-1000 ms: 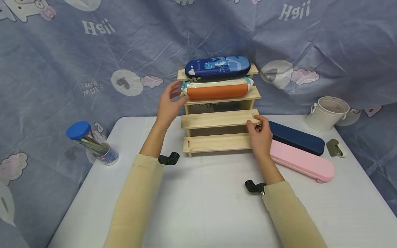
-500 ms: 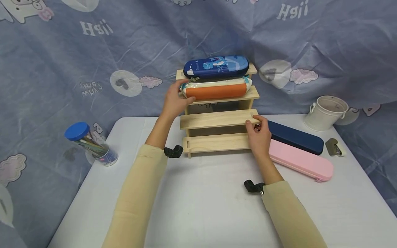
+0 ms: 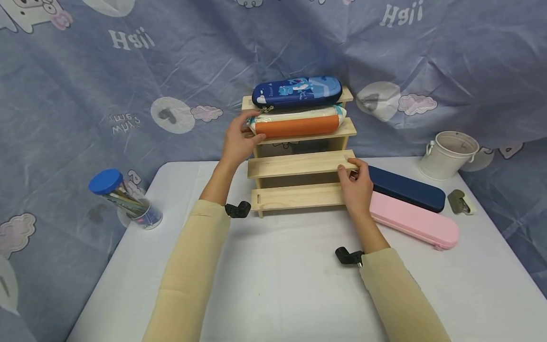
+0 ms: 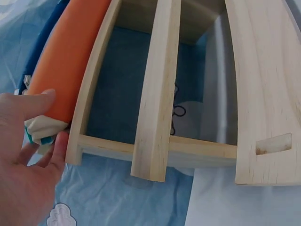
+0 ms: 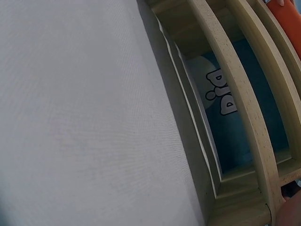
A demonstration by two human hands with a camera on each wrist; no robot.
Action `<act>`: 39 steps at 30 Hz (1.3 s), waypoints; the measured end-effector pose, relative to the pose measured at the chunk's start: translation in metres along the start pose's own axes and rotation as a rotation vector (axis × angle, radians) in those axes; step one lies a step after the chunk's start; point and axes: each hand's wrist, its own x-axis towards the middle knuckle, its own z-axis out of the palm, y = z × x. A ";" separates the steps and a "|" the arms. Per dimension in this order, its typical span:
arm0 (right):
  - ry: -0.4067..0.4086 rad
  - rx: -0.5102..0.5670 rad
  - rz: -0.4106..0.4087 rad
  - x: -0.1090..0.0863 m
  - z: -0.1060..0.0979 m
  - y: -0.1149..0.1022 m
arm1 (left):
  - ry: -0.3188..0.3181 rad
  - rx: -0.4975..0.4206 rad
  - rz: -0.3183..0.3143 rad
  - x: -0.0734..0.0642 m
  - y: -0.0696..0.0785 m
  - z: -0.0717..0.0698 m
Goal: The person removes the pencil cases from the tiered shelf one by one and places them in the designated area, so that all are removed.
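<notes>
A stepped wooden shelf (image 3: 299,164) stands at the back of the table. On its second tier from the top lies an orange and white pencil-shaped pencil case (image 3: 297,126). My left hand (image 3: 237,139) grips the left end of that case. In the left wrist view the thumb (image 4: 40,101) lies on the orange side, with the other fingers round its white tip. A blue hard pencil case (image 3: 297,92) with a cartoon print rests on the top tier. At the right end of the third tier, my right hand (image 3: 357,187) holds the wooden board between thumb and fingers.
Right of the shelf lie a navy case (image 3: 408,189) and a pink case (image 3: 414,221). Behind them stands a white bucket (image 3: 452,154), with a small green-and-white item (image 3: 460,203) nearby. A blue-lidded jar (image 3: 128,199) of sticks leans at the left. A printed cloth (image 3: 179,57) hangs behind.
My left hand has moved right and taken hold of the orange pencil case's left end. My right hand has stayed on the shelf.
</notes>
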 end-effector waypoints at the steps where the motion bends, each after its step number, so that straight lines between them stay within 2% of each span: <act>1: 0.000 -0.004 0.000 0.000 0.000 0.000 | 0.000 -0.003 0.006 -0.001 -0.001 0.000; 5: 0.008 -0.018 0.004 0.000 -0.001 0.001 | -0.015 -0.051 0.024 -0.004 -0.003 -0.003; 10: 0.000 -0.023 -0.007 0.001 -0.001 0.001 | -0.017 -0.109 0.016 -0.006 -0.006 -0.012; 17: 0.012 -0.024 -0.008 0.001 0.000 0.001 | -0.005 -0.143 -0.006 -0.010 -0.014 -0.023; 30: 0.005 -0.013 0.006 -0.001 -0.002 0.002 | 0.008 -0.214 -0.004 -0.025 -0.019 -0.036; 32: 0.000 -0.011 0.007 -0.001 -0.002 0.003 | 0.005 -0.223 -0.010 -0.029 -0.017 -0.039; 35: 0.001 -0.003 0.004 0.000 -0.001 0.003 | 0.003 -0.222 -0.013 -0.036 -0.007 -0.044; 39: 0.001 0.011 -0.002 0.001 0.000 0.003 | 0.004 -0.179 -0.006 -0.047 0.009 -0.051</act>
